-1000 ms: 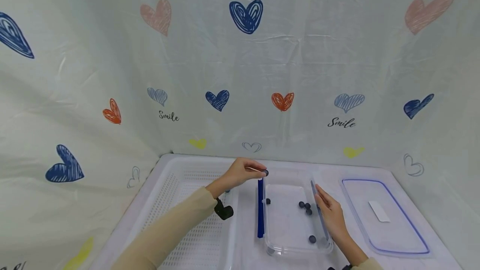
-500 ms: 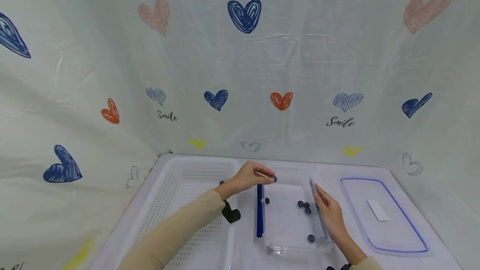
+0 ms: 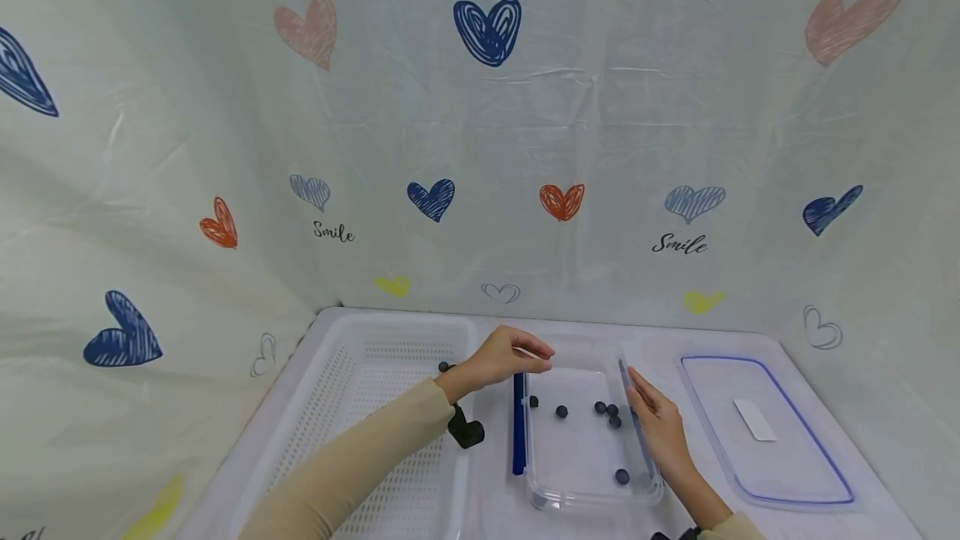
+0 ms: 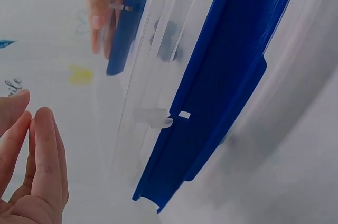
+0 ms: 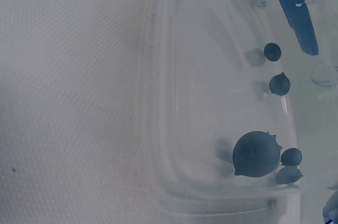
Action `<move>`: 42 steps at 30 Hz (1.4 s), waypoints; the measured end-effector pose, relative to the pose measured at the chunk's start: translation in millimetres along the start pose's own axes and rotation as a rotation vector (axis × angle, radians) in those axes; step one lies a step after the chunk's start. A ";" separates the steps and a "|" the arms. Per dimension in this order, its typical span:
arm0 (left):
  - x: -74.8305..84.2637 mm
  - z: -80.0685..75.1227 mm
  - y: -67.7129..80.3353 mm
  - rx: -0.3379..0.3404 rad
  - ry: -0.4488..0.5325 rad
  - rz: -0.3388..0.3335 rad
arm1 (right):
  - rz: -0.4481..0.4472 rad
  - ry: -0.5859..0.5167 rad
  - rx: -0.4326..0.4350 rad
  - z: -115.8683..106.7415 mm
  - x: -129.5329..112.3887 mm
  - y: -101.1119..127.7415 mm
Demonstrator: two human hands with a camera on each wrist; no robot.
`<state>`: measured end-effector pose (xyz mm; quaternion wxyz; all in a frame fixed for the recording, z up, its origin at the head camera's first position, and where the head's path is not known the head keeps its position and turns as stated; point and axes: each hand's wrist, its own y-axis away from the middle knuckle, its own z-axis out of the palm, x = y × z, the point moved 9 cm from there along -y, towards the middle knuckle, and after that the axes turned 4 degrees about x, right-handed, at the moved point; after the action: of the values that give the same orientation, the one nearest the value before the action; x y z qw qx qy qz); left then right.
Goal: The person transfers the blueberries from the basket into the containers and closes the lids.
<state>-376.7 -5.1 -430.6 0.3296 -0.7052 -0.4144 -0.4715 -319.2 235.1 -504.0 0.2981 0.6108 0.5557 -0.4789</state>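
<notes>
In the head view my left hand [image 3: 513, 357] hovers over the back left of a clear plastic box [image 3: 577, 493], thumb and fingers slightly apart with nothing between them. Below it a blueberry [image 3: 562, 412] lies on the box floor. Several more blueberries [image 3: 622, 477] are spread around inside, a few of them clustered toward the right. My right hand [image 3: 663, 432] rests with straight fingers against the box's right side, by its raised flap. A blue locking flap [image 4: 211, 92] runs along the box's left side, beside my left hand in the left wrist view.
A white perforated basket [image 3: 352, 340] stands at left, with a few blueberries [image 3: 444, 367] near its right rim, partly hidden by my left wrist. At right lies a clear lid [image 3: 795, 473] with a blue seal and a white label [image 3: 755, 420]. A heart-print curtain [image 3: 615, 123] hangs behind.
My left hand has moved right over the box and let go of the blueberry it was pinching, which now lies on the box floor. My right hand has stayed put.
</notes>
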 end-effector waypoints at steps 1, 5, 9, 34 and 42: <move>0.0 -0.6 0.0 0.002 -0.003 0.001 | 0.000 -0.001 0.000 0.2 -0.2 0.0; 3.4 -4.5 1.4 0.006 -0.010 0.013 | 0.005 -0.001 -0.001 0.5 -1.0 0.2; 9.2 -10.5 3.6 0.006 -0.001 0.033 | 0.013 -0.002 -0.006 0.6 -1.8 0.7; -2.3 -82.0 22.0 0.119 0.001 0.032 | 0.014 0.007 -0.014 -0.2 -1.6 2.3; -19.9 -101.7 31.9 0.193 -0.048 0.033 | 0.030 0.010 -0.017 0.1 0.1 1.5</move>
<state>-392.2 -111.6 -417.3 0.3935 -0.6880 -0.4541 -0.4070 -317.8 234.7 -504.4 0.3078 0.6189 0.5517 -0.4667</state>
